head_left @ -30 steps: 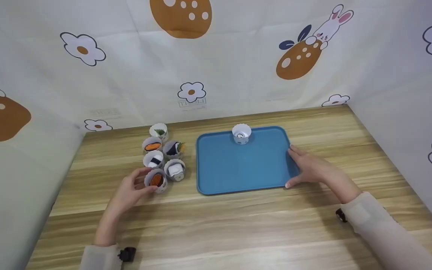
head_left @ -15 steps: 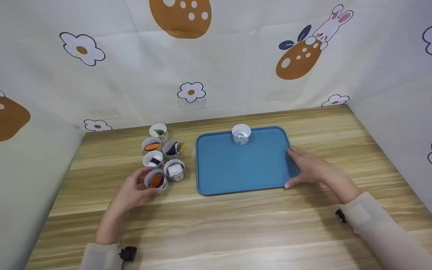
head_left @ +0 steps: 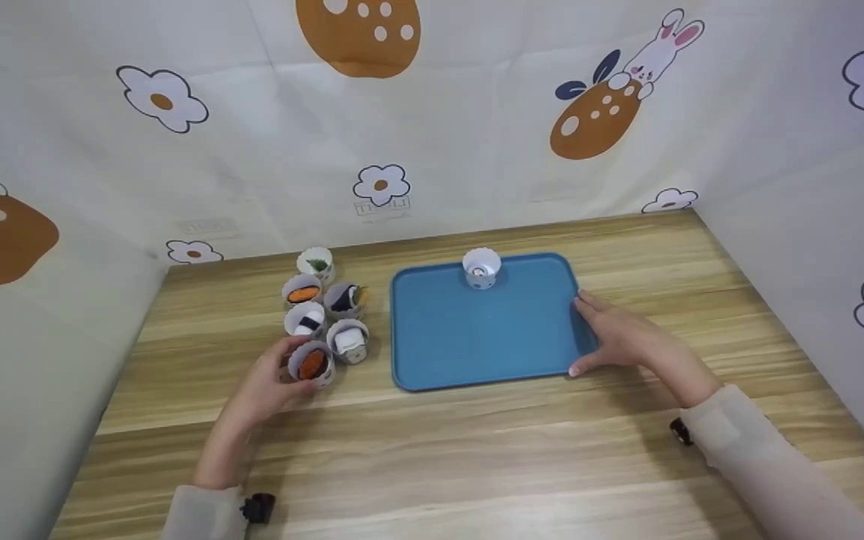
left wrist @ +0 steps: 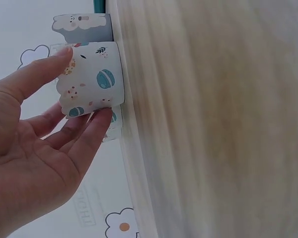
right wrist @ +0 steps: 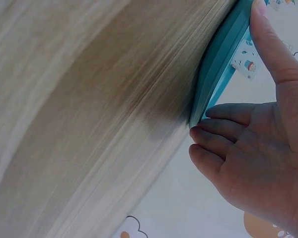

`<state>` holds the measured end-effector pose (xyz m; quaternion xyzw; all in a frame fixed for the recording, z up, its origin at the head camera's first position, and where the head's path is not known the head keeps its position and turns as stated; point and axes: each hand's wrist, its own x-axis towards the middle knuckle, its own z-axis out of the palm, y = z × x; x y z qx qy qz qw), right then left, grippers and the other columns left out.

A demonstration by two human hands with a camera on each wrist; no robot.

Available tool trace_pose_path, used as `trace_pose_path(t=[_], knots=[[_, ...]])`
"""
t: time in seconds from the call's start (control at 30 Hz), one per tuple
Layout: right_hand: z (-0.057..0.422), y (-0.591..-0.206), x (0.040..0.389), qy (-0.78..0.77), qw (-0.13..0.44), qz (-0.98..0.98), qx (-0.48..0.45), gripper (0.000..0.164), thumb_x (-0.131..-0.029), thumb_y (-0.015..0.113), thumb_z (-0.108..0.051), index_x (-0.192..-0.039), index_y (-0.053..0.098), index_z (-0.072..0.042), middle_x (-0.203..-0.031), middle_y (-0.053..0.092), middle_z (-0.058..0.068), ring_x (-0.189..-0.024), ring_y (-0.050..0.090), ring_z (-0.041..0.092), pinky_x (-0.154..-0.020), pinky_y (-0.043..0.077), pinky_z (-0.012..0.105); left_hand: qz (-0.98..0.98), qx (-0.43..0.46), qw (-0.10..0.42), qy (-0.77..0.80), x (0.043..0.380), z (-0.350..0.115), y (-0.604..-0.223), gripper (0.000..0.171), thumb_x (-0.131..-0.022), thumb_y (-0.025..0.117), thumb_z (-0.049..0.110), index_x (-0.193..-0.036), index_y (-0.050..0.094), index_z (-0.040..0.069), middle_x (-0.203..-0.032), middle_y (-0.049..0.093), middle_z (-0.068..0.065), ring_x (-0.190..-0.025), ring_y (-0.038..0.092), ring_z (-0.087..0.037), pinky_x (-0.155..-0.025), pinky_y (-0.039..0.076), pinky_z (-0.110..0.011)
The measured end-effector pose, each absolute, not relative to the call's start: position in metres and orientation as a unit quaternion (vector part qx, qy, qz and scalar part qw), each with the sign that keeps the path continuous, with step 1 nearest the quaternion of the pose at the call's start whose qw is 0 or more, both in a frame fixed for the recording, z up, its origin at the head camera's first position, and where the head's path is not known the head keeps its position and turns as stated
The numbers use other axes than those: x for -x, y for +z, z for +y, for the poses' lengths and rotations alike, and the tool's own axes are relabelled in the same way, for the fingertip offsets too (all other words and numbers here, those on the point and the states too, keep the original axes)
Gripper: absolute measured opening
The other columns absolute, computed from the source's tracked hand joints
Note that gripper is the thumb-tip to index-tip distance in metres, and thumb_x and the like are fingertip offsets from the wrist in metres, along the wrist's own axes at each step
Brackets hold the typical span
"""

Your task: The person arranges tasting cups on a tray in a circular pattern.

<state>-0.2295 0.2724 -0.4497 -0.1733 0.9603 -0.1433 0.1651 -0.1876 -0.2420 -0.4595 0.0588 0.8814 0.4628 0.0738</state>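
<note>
My left hand point(head_left: 271, 386) grips the nearest paper cup point(left wrist: 92, 79) of a group on the left, with the thumb on one side and fingers on the other. A toy sushi piece topped with orange roe point(head_left: 313, 364) lies in this cup. My right hand point(head_left: 619, 337) rests at the right end of the blue tray point(head_left: 488, 330), fingers along its right edge and thumb at the front corner. In the right wrist view the fingers point(right wrist: 223, 121) look nearly straight against the tray's rim. One white paper cup point(head_left: 482, 268) with a small piece inside stands at the tray's back edge.
Beside the gripped cup stand several more paper cups, including one with white sushi point(head_left: 349, 342), one with a black-banded piece point(head_left: 305, 321), one with an orange piece point(head_left: 302, 292) and one with green point(head_left: 316, 265). A printed curtain point(head_left: 252, 150) borders the wooden table point(head_left: 462, 457).
My left hand has shifted slightly to the right around the roe cup, its thumb a little nearer the front. The right hand and the tray have stayed in place.
</note>
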Motion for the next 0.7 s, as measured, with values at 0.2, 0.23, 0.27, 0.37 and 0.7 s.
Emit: trace_pose_path(t=[0.2, 0.23, 0.27, 0.37, 0.7], knots=[[0.2717, -0.4510, 0.2295, -0.151, 0.164, 0.960, 0.172, 0.126, -0.069, 0.082, -0.061, -0.153, 0.020, 0.011, -0.162, 0.015, 0.030, -0.148, 0.022, 0.049, -0.118, 0.026, 0.060, 0.890, -0.057, 0.076, 0.446, 0.1885, -0.2419, -0.4596, 0.064, -0.081, 0.075, -0.001, -0.138, 0.047, -0.003, -0.135, 0.055, -0.027, -0.126, 0.052, -0.040, -0.104, 0.045, -0.048], [0.2718, -0.4512, 0.2296, -0.151, 0.165, 0.960, 0.170, 0.127, -0.069, 0.082, -0.061, -0.153, 0.020, 0.010, -0.163, 0.015, 0.030, -0.148, 0.022, 0.048, -0.119, 0.026, 0.060, 0.891, -0.057, 0.076, 0.444, 0.1884, -0.2419, -0.4595, 0.063, -0.081, 0.075, -0.001, -0.138, 0.047, -0.002, -0.134, 0.055, -0.026, -0.126, 0.053, -0.039, -0.104, 0.045, -0.048], [0.2721, -0.4516, 0.2297, -0.152, 0.166, 0.960, 0.168, 0.127, -0.069, 0.082, -0.061, -0.154, 0.020, 0.010, -0.163, 0.014, 0.030, -0.148, 0.022, 0.048, -0.119, 0.026, 0.059, 0.892, -0.056, 0.076, 0.442, 0.1884, -0.2422, -0.4595, 0.062, -0.082, 0.074, 0.000, -0.137, 0.048, -0.002, -0.134, 0.056, -0.026, -0.126, 0.053, -0.039, -0.104, 0.045, -0.048], [0.2723, -0.4516, 0.2298, -0.152, 0.167, 0.960, 0.168, 0.127, -0.069, 0.081, -0.062, -0.154, 0.019, 0.010, -0.163, 0.014, 0.030, -0.148, 0.021, 0.049, -0.119, 0.025, 0.060, 0.896, -0.054, 0.076, 0.435, 0.1879, -0.2430, -0.4594, 0.059, -0.083, 0.074, 0.001, -0.137, 0.049, -0.001, -0.134, 0.056, -0.025, -0.127, 0.052, -0.038, -0.106, 0.044, -0.050], [0.2724, -0.4499, 0.2299, -0.142, 0.163, 0.960, 0.180, 0.124, -0.070, 0.083, -0.057, -0.152, 0.021, 0.013, -0.162, 0.015, 0.032, -0.147, 0.024, 0.050, -0.117, 0.028, 0.060, 0.900, -0.050, 0.075, 0.427, 0.1824, -0.2439, -0.4543, 0.056, -0.087, 0.075, 0.008, -0.136, 0.050, 0.000, -0.134, 0.058, -0.024, -0.126, 0.053, -0.037, -0.106, 0.044, -0.051]])
